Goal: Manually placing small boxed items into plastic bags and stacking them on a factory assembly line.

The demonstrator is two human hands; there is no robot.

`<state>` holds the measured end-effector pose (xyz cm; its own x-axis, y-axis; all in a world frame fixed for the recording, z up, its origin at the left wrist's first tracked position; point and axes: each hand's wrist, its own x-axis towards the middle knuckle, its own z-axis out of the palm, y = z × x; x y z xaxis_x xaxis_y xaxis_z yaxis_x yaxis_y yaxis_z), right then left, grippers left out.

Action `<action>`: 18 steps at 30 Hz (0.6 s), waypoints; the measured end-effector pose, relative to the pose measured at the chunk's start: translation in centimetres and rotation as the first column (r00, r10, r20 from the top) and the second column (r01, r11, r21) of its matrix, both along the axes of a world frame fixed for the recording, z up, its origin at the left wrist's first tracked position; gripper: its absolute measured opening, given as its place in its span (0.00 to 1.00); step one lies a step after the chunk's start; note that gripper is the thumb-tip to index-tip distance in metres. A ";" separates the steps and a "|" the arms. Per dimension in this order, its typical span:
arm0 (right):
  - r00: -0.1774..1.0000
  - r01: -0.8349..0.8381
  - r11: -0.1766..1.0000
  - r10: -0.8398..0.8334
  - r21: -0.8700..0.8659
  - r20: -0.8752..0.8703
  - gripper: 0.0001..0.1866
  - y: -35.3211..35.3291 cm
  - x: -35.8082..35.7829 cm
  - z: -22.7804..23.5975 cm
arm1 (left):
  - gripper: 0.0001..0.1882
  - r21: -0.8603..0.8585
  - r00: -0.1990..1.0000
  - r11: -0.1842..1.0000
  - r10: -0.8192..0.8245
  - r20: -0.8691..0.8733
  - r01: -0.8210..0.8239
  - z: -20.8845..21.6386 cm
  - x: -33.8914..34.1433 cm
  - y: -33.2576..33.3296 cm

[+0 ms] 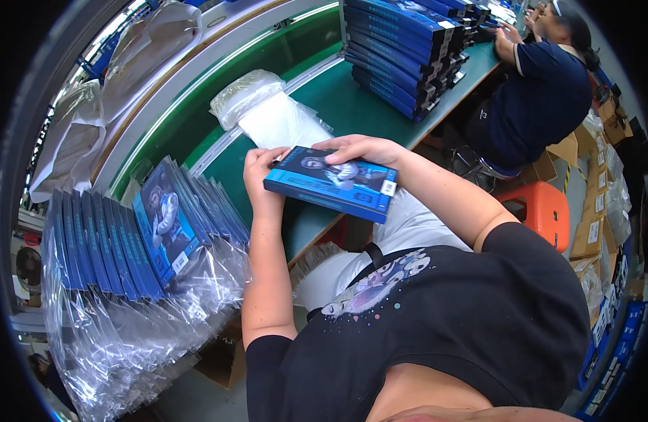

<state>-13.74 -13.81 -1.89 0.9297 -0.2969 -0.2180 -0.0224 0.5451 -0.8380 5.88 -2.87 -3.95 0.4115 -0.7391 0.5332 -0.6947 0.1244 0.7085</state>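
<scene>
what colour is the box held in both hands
Blue, with a darker picture on its face: the flat box held between the left hand and right hand, seen in the head view.

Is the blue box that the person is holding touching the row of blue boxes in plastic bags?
Apart. In the head view, the held blue box is gripped by the left hand and right hand, with green table showing between it and the bagged row.

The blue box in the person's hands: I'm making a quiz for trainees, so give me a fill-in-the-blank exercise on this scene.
1. The blue box is held by ____ hands.
2. The table top is ____ in colour.
3. The boxes in clear bags lie to the person's ____.
4. The stool beside the table is ____.

Missing words: both; green; left; orange
</scene>
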 end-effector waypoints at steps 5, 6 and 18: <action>0.991 -0.135 0.989 0.135 -0.063 -0.017 0.33 -3.2 1.2 1.2 | 0.09 0.149 0.840 0.989 0.094 -0.534 -0.016 -0.5 0.9 0.4; 0.989 -0.147 0.984 0.144 -0.098 -0.038 0.33 -3.5 0.7 1.5 | 0.09 0.133 0.788 0.991 0.106 -0.607 -0.031 -0.4 0.8 0.6; 0.993 -0.066 0.984 0.081 -0.168 0.088 0.32 -4.5 1.3 -0.1 | 0.11 0.451 0.899 0.891 0.241 -0.366 -0.055 3.1 0.3 0.9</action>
